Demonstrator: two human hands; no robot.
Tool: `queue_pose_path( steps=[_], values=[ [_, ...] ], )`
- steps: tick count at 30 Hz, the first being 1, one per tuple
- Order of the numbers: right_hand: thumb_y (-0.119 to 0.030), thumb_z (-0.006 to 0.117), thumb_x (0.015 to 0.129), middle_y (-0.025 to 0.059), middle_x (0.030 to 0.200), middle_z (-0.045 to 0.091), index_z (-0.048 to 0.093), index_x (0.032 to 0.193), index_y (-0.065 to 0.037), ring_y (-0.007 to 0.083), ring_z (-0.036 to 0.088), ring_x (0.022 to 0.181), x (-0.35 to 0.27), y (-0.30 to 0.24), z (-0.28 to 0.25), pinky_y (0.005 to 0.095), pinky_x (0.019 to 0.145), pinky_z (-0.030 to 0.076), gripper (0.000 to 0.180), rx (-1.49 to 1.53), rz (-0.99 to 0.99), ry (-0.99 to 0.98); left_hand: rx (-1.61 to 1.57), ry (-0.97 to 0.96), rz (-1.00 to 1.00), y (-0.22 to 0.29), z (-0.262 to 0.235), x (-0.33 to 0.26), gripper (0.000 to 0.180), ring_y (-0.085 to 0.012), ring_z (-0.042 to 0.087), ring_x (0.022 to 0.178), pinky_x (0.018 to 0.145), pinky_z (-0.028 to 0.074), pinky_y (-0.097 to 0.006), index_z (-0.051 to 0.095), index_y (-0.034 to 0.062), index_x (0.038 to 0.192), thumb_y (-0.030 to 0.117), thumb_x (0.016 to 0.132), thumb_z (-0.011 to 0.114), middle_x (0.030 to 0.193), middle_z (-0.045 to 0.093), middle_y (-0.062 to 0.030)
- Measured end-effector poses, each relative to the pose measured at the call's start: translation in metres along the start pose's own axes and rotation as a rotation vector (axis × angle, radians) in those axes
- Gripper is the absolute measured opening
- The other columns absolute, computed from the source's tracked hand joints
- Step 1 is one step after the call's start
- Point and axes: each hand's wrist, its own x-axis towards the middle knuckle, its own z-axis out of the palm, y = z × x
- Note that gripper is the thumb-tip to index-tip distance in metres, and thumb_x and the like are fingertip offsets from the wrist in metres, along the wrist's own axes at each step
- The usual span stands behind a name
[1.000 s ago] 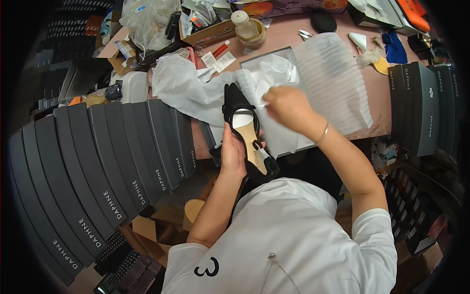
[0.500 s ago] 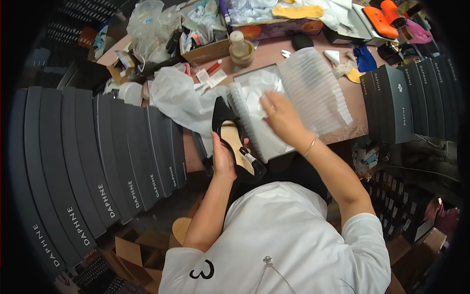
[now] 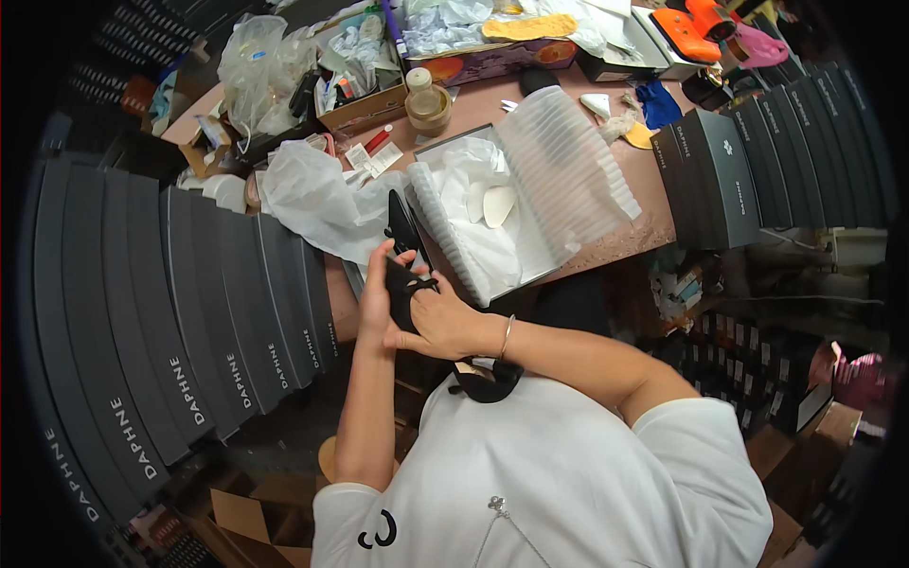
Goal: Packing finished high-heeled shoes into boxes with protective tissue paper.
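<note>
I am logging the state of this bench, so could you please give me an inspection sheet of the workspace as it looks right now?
Surface: pinkish-brown table, crowded along its far side.
Job's things: black shoe held over the near table edge; open white shoe box with white tissue paper and a pale insole inside.
Clutter: crumpled white paper, clear plastic bag, small cardboard box of bits, lidded jar, blue cloth.
Grippers: left hand and right hand both grip the shoe.
Cables: nothing seen.
Surroundings: rows of dark shoe boxes to the left and more to the right; cardboard on the floor.
</note>
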Motion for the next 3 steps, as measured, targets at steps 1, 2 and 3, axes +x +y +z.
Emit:
queue_pose_path(
  steps=[1,2,3],
  values=[
    [-0.064,0.029,0.092,0.0324,0.095,0.056,0.052,0.107,0.015,0.0458,0.052,0.102,0.003,0.005,0.019,0.0616,0.101,0.024,0.084,0.056,0.019,0.178,0.115,-0.019,0.037,-0.005,-0.009,0.012,0.043,-0.0186,0.059,0.089,0.073,0.053,-0.033,0.044,0.0148,0.123,0.048,0.095,0.045,0.099,0.055,-0.0061],
    [-0.065,0.027,0.092,0.0336,0.097,0.055,0.053,0.107,0.016,0.0464,0.051,0.104,0.008,0.01,0.037,0.062,0.102,0.023,0.086,0.121,0.037,0.363,0.242,-0.037,0.073,-0.011,-0.025,0.023,0.042,-0.0191,0.06,0.088,0.072,0.054,-0.032,0.043,0.0156,0.125,0.045,0.095,0.048,0.1,0.055,-0.0066],
    [-0.067,0.027,0.091,0.0365,0.11,0.051,0.05,0.115,0.018,0.0477,0.041,0.119,0.014,0.003,0.015,0.0633,0.107,0.013,0.091,0.331,0.116,-0.013,0.276,-0.002,0.058,-0.012,-0.038,0.027,0.044,-0.0192,0.06,0.088,0.075,0.054,-0.036,0.041,0.0155,0.126,0.045,0.095,0.048,0.107,0.052,-0.0085]
  ],
)
